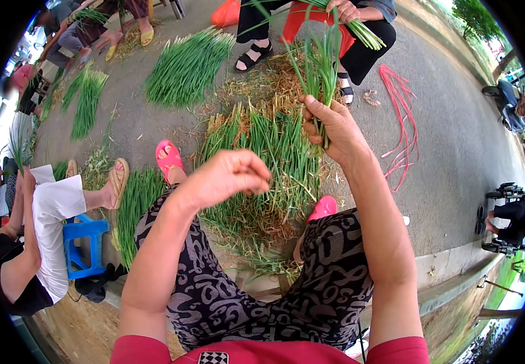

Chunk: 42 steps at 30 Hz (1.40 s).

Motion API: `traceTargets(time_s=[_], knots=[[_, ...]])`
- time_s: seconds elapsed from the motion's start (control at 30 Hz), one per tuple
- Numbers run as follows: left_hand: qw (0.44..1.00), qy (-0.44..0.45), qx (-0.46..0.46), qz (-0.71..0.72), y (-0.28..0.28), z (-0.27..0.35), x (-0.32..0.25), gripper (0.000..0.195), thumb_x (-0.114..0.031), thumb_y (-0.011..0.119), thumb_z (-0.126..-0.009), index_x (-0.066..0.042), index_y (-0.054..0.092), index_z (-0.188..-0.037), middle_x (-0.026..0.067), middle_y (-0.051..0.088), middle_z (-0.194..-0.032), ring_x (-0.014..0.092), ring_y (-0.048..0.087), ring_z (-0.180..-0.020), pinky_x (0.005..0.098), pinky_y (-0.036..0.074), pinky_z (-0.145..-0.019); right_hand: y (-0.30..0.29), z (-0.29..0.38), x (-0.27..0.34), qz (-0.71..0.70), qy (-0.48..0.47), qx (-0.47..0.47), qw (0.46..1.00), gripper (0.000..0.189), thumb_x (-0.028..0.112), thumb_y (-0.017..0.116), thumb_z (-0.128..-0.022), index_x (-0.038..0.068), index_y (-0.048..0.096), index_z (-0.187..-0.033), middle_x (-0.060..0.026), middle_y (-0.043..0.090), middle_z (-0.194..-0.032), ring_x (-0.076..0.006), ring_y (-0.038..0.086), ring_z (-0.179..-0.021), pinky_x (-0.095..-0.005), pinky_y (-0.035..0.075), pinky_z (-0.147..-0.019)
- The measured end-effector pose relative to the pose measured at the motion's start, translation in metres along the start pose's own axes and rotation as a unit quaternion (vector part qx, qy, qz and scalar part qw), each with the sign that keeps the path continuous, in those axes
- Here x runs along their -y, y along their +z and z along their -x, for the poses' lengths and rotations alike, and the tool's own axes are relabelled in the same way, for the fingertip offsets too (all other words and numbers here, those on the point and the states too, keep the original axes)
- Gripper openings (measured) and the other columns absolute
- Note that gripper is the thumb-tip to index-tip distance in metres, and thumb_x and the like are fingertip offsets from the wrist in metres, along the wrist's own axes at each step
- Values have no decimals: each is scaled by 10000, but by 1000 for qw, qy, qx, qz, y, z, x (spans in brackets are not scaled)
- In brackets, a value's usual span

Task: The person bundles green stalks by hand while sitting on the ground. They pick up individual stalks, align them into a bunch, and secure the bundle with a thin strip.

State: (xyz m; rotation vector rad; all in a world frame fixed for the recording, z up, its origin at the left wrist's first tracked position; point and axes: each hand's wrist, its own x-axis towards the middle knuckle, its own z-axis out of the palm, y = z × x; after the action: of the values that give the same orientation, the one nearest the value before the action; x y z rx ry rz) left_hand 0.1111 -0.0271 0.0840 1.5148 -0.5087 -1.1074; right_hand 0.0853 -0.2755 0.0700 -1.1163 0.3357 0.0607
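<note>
My right hand (pixel 330 123) is closed around a small bunch of long green stalks, likely garlic chives or scallions (pixel 324 75), whose leaves point away from me. My left hand (pixel 230 175) hovers over the pile, slightly blurred, fingers curled and apart with nothing seen between them. Below both hands, between my feet in pink sandals, a large heap of uncleaned green stalks (pixel 267 154) lies on the pavement, with brown roots and dry bits at its far and near ends.
A neat pile of green stalks (pixel 189 68) lies at the far left, another (pixel 139 209) beside my left leg. Opposite, a person on a red stool (pixel 292 22) holds a bunch. Pink strings (pixel 403 123) lie right. A person sits left by a blue plastic stool (pixel 87 245).
</note>
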Motion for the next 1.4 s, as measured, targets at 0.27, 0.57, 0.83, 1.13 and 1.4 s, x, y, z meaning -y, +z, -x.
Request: traceTargets(time_s=[0.27,0.57,0.83,1.13,1.4], knots=[[904,27,286,-318,76,28,75,468,32,520,-809,18,444,-1271,167,635,-1101,270,626,-1006,336,494,-892,-19,7,3,105,-7,-47,993,245,238,626,-893,48,536,-1020,-40,590,-845,-123,596,-646,-252,488,-506],[762,67,263,-587,98,27,86,513,-134,659,-775,-152,519,-1268,136,536,-1260,252,559,-1095,425,415,-886,-19,16,6,141,28,-1,990,267,246,615,-907,44,533,-1062,-46,619,-802,-96,596,-583,-206,464,-454],[809,86,222,-537,100,13,98,387,-153,637,-782,-151,583,-1165,56,632,-900,216,605,-823,371,402,-774,-10,10,0,130,33,35,990,266,237,606,-914,25,539,-1060,-36,615,-763,-87,567,-551,-208,453,-444],[789,242,68,-561,95,3,90,328,-236,677,-757,-150,598,-1063,10,611,-852,222,597,-849,370,407,-722,0,7,-2,150,41,38,987,282,236,612,-911,20,561,-1084,-31,612,-753,-83,554,-553,-204,435,-450],[820,193,-125,-524,80,-12,67,207,-237,692,-784,-129,645,-954,47,621,-790,213,622,-755,347,434,-649,2,9,-4,166,43,59,983,271,246,622,-904,39,565,-1069,-13,603,-703,-67,535,-533,-200,394,-427]])
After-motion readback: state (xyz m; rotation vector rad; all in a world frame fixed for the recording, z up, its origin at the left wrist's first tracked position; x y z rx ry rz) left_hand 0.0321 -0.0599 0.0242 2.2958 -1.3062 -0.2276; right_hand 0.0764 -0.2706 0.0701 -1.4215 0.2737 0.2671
